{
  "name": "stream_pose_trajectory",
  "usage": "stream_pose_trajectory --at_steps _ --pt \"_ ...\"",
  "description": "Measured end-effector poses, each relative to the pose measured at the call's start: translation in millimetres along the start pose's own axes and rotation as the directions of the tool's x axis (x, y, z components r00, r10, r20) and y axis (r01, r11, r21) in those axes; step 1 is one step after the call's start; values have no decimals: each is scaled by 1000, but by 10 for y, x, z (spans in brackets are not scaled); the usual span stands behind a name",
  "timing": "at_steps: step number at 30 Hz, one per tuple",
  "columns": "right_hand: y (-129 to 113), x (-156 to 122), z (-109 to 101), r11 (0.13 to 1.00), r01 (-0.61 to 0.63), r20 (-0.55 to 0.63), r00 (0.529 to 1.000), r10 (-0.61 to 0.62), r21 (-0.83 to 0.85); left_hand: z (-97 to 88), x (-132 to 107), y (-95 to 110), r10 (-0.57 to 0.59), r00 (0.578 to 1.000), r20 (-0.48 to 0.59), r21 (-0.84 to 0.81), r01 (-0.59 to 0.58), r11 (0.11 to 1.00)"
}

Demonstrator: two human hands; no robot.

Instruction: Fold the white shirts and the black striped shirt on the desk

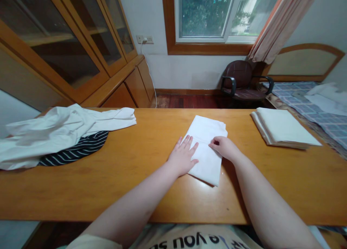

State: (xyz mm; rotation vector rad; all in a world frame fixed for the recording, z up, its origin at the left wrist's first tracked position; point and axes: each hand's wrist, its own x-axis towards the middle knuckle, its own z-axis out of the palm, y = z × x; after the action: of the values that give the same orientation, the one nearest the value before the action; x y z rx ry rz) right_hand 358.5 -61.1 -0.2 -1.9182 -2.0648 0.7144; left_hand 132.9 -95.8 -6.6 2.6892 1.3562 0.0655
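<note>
A white cloth (pixel 204 169), folded into a flat oblong, lies at a slant on the wooden table in front of me. My left hand (pixel 183 156) rests flat on its left side with the fingers spread. Over the cloth's right side is my right hand (pixel 223 147), thumb and forefinger brought together at the surface. Whether a bit of the cloth is caught between those fingertips is too small to make out.
Crumpled white clothing (pixel 67 122) and a black-and-white striped cloth (pixel 77 149) lie on the table's left. A stack of folded white cloths (pixel 284 126) sits on the right. Beyond the wooden table (pixel 130 191) stand a chair (pixel 240 79), a bed (pixel 320 100) and a glass-doored cabinet (pixel 114 70).
</note>
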Motion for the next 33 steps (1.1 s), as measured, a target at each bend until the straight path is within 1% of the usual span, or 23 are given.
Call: stream_pose_trajectory --at_steps 3,7,11,18,20,21,23,24,25,26,27,28,30,31,33 --pt "24 4 -10 1000 17 6 1000 -17 19 -14 11 208 -24 1000 19 13 24 1000" --pt "41 6 -20 999 26 9 1000 -27 32 64 63 472 -138 990 29 -56 140 989" --pt "42 9 -26 999 23 30 999 -25 48 147 65 576 -172 984 39 -54 174 983" --pt "24 15 25 996 31 -7 999 -31 -80 155 52 580 -198 979 48 -35 199 979" --pt "-32 -31 12 996 52 -80 995 -58 -77 163 55 576 -192 981 40 -35 194 980" --pt "-75 -66 4 995 87 -146 985 -94 -58 168 55 574 -187 982 37 -36 188 982" --pt "-182 -148 2 978 208 -287 937 -198 6 179 57 575 -175 984 34 -40 176 984" --pt "-235 -186 18 959 278 -330 911 -247 49 183 59 578 -168 985 34 -44 169 985" --pt "-281 -215 48 936 337 -339 897 -285 104 184 61 583 -161 986 36 -50 163 985" --pt "-314 -232 91 914 371 -319 897 -306 166 182 63 587 -155 987 38 -60 158 986" --pt "-332 -236 145 899 376 -285 908 -308 226 175 63 588 -149 988 39 -76 151 986" --pt "-334 -226 203 893 361 -242 923 -299 271 160 59 582 -146 989 37 -101 149 984" --pt "-303 -180 312 900 308 -175 948 -265 308 98 25 525 -170 985 12 -193 169 967" --pt "-281 -153 353 907 288 -153 956 -251 308 50 -8 466 -197 980 -20 -259 185 948" --pt "-246 -111 399 920 270 -129 961 -243 285 -72 -114 275 -262 960 -102 -412 199 889"
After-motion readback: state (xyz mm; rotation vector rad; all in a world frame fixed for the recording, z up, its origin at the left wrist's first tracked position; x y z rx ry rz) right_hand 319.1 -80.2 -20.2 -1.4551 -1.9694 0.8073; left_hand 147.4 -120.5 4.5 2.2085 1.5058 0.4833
